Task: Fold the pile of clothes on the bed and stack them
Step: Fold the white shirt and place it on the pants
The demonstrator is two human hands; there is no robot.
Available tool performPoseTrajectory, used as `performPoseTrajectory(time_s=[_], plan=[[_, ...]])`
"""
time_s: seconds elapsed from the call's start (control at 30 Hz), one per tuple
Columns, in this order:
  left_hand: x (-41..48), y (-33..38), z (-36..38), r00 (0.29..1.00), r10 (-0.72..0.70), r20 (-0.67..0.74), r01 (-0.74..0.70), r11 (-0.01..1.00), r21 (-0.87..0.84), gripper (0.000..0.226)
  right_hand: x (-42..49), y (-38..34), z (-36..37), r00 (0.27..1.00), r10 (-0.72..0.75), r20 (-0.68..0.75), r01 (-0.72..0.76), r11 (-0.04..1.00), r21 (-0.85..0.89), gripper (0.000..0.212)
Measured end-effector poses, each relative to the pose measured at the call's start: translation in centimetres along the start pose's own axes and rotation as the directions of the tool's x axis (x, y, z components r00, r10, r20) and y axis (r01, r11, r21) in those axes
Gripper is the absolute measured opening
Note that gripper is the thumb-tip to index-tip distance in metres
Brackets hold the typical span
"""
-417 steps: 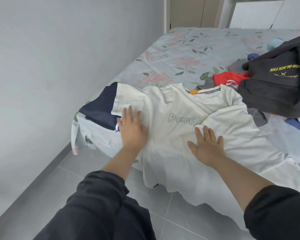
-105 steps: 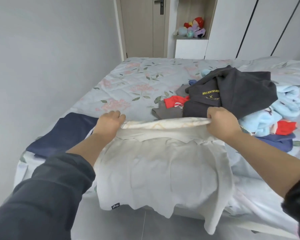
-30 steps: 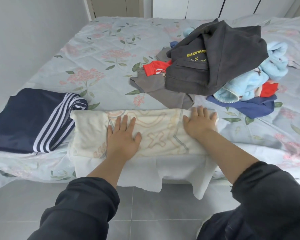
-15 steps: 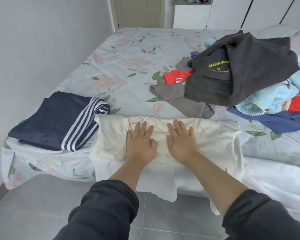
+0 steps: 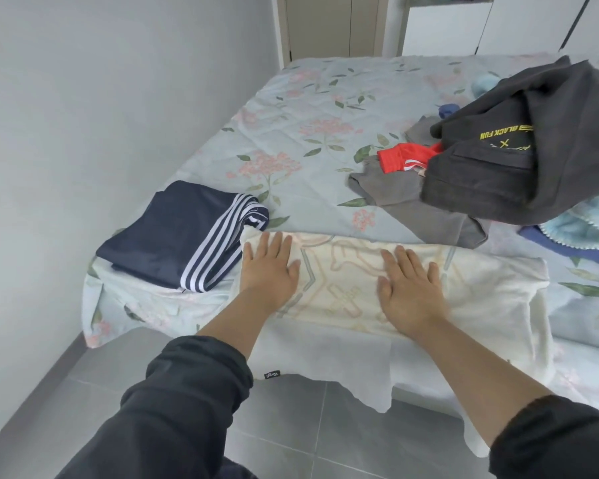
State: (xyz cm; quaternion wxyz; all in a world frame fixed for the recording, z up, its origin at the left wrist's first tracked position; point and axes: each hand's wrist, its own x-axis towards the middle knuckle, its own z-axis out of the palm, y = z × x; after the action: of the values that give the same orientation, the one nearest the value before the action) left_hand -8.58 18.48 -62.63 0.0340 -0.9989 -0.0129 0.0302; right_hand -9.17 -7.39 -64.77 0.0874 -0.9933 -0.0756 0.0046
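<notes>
A cream white T-shirt (image 5: 346,271) lies half folded across the bed's near edge, its printed side up and its hem hanging over the edge. My left hand (image 5: 268,267) presses flat on the shirt's left end, fingers straight. My right hand (image 5: 410,288) lies flat on its middle. A folded navy garment with white stripes (image 5: 184,233) sits just left of the shirt. The unfolded pile (image 5: 519,160) at the right holds a dark grey top with yellow lettering, a red piece, a grey piece and light blue fleece.
The bed (image 5: 308,133) has a pale floral sheet, with open sheet beyond the shirt. A grey wall (image 5: 101,115) runs close along the left. Grey floor tiles (image 5: 301,430) lie below the bed edge. A door and white wardrobes stand at the far end.
My hands, side by side at the shirt's middle half a second ago, have slid apart; the left now rests at the shirt's left end. The shirt stays folded over.
</notes>
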Motion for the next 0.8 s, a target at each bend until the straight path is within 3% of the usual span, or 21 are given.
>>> performPoseTrajectory(time_s=[0.1,0.2,0.3,0.4,0.5,0.63,0.7,0.8], plan=[[1.2,0.2,-1.2,0.985,0.164,-0.058,-0.161,0.985,0.061,0.062,0.1,0.1,-0.6,0.998,-0.039,0.057,0.038,0.999,0.016,0.057],[3.6,0.1,-3.6,0.932,0.352,0.092,-0.352,0.936,-0.016,0.078,1.1,1.9,-2.4,0.984,-0.122,0.130,0.111,0.990,0.089,0.055],[6.0,1.0,-5.7,0.911,0.304,0.280,-0.319,0.948,0.007,0.092,2.9,5.9,-4.9,0.994,0.028,0.105,-0.026,0.999,-0.024,0.062],[7.3,2.0,-7.3,0.888,0.247,0.387,-0.281,0.959,0.032,0.089,4.1,9.4,-7.3,0.939,0.230,0.254,-0.206,0.971,-0.117,0.070],[7.3,3.2,-8.4,0.893,0.198,0.404,-0.268,0.956,0.123,0.067,4.3,10.4,-9.0,0.906,0.174,0.385,-0.122,0.980,-0.157,0.061],[7.4,3.8,-11.3,0.968,0.160,0.192,-0.210,0.938,0.277,0.029,5.4,9.3,-12.4,0.991,0.074,0.111,-0.038,0.955,-0.293,0.029],[8.1,3.3,-13.3,0.986,0.159,0.041,-0.164,0.928,0.334,0.020,6.4,8.6,-14.7,0.999,0.044,-0.032,-0.052,0.938,-0.344,0.022],[9.5,2.7,-15.3,0.976,0.155,-0.152,-0.093,0.932,0.350,0.019,7.7,8.3,-17.4,0.972,0.062,-0.228,-0.123,0.956,-0.266,0.019]])
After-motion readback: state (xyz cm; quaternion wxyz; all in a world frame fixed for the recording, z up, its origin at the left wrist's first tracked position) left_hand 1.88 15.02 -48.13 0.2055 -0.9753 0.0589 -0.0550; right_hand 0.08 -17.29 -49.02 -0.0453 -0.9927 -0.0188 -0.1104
